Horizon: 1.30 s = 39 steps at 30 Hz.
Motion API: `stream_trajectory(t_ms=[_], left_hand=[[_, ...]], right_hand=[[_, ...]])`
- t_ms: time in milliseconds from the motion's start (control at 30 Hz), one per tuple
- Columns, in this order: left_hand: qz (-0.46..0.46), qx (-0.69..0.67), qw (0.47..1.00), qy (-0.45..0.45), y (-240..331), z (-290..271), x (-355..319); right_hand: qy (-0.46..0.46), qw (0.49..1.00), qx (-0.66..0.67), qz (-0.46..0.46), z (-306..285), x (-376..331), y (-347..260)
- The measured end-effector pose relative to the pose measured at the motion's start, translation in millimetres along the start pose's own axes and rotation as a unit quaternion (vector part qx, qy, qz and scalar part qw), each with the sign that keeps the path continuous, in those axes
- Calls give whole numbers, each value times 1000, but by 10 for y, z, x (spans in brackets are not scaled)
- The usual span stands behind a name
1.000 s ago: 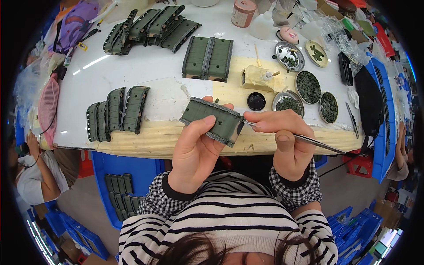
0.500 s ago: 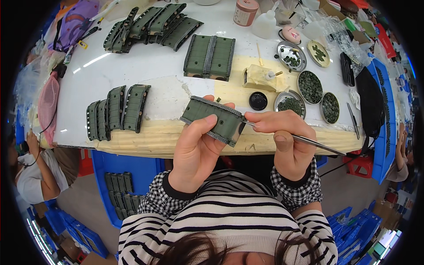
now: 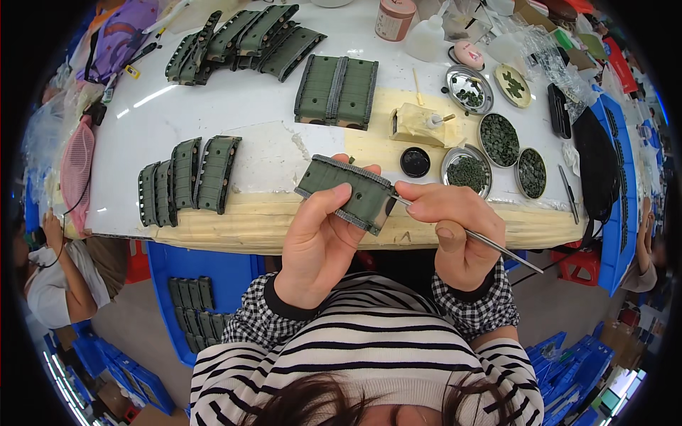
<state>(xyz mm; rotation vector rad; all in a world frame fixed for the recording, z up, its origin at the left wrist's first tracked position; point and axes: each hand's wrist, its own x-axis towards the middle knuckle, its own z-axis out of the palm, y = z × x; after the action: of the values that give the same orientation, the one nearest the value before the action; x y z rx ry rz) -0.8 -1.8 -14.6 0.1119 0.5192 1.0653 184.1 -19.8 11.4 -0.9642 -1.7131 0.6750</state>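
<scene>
My left hand (image 3: 316, 238) grips a curved dark-green plastic panel (image 3: 341, 186), its thumb pressed on the panel's face and its fingers behind. The panel has ribbed grey edging along both long sides, small holes, and camouflage patches at its right end. In my right hand (image 3: 458, 231) is a slim metal tool, seemingly tweezers (image 3: 501, 248), pinched between thumb and fingers. Its tip meets the upper right corner of the panel; whether it holds a tiny part there cannot be seen. A black round lid (image 3: 415, 162) and a dish of small green pieces (image 3: 467, 172) lie just beyond my right hand.
Similar panels stand at the left (image 3: 188, 174), at the back (image 3: 249, 39) and in the middle (image 3: 337, 92). Tins of green parts (image 3: 531, 172) sit to the right, near a taped block (image 3: 426, 126). Below the table edge is a blue bin (image 3: 160, 270) with more panels.
The panel has shifted slightly to the right with my left hand. My right hand has tilted a little, and the tool's rear end has swung lower and to the left.
</scene>
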Motion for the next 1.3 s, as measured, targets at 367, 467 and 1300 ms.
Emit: stream_trajectory(t_ms=[367, 467, 1300], left_hand=[[7, -8, 999, -49, -9, -37, 2], [10, -8, 998, -56, -19, -45, 4], [23, 8, 996, -82, -68, -110, 28]], right_hand=[[-5, 998, -5, -56, 16, -21, -16], [-14, 998, -14, -63, 5, -32, -28], [-17, 991, -34, -132, 42, -79, 23]])
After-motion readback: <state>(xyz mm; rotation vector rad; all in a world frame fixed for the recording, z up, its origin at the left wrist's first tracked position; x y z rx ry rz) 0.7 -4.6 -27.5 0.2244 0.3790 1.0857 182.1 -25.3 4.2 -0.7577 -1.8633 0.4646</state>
